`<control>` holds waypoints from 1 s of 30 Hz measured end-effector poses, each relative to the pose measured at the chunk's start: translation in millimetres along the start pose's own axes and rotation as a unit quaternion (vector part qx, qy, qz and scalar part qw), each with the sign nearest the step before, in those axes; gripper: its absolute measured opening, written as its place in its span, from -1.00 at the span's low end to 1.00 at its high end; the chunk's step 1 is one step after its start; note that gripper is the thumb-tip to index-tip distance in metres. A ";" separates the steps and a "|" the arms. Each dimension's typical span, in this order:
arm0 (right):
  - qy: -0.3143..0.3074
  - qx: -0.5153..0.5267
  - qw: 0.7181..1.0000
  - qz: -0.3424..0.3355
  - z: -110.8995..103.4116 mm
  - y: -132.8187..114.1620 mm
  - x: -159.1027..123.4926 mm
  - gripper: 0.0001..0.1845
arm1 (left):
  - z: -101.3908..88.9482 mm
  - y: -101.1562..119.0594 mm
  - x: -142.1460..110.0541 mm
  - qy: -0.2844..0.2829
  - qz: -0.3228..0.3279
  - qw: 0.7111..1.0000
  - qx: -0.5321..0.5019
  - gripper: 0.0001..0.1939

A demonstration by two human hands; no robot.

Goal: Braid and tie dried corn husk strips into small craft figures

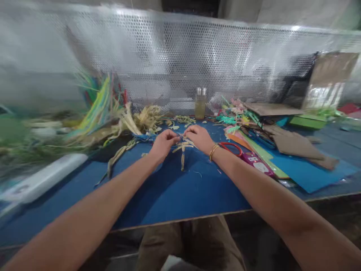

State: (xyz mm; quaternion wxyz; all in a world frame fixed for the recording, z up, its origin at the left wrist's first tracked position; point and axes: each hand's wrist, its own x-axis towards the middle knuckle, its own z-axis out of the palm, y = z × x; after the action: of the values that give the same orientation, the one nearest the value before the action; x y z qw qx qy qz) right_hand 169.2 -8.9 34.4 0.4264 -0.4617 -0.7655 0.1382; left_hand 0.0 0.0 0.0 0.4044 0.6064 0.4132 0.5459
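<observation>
Left arm: bare, stretched forward, angled inward. Left hand point(163, 143): knuckles up, fingers point(172, 138) curled into a pinch. Right arm: bare, extended likewise, gold bangle at wrist. Right hand point(199, 137): palm down, fingers bent, tips meeting those of the left hand at centre.

Dry, fibrous straw strips point(183, 147), pale and matt, pinched between bare hands. Matt blue worktop point(169, 192) with a raw wooden front edge. Shiny perforated metal sheet point(180, 56) along the back edge. Clear glass bottle point(200, 103); matt brown cardboard point(296, 145) toward the right edge.
</observation>
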 end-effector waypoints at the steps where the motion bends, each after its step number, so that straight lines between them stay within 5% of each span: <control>1: -0.004 -0.009 1.000 -0.022 0.3 -0.6 -0.9 -0.85 | 0.3 0.9 -0.4 0.002 0.001 1.000 0.006 -0.77; 5: -0.001 -0.027 0.997 -0.066 1.5 -1.4 -2.5 -0.90 | 1.9 3.5 -2.0 -0.001 -0.003 1.000 0.001 -0.76; 11: 0.020 -0.017 1.000 -0.002 2.5 3.8 1.9 -0.82 | 4.9 4.6 -3.4 -0.021 -0.022 0.999 -0.045 -0.70; 20: 0.073 -0.133 0.988 -0.017 -12.4 3.1 1.9 -0.91 | 6.6 13.0 -7.1 -0.017 -0.046 0.996 -0.072 -0.70; 30: 0.062 -0.207 0.975 0.053 -19.5 9.0 3.9 -0.85 | 9.3 30.7 -13.8 -0.046 0.116 0.992 -0.034 -0.78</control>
State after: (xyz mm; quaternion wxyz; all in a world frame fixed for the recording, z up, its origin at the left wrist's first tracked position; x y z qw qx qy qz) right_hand 188.9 -4.4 42.8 0.3605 -0.5875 -0.7238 -0.0297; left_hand 10.2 -23.6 23.7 0.3772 0.6606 0.3025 0.5743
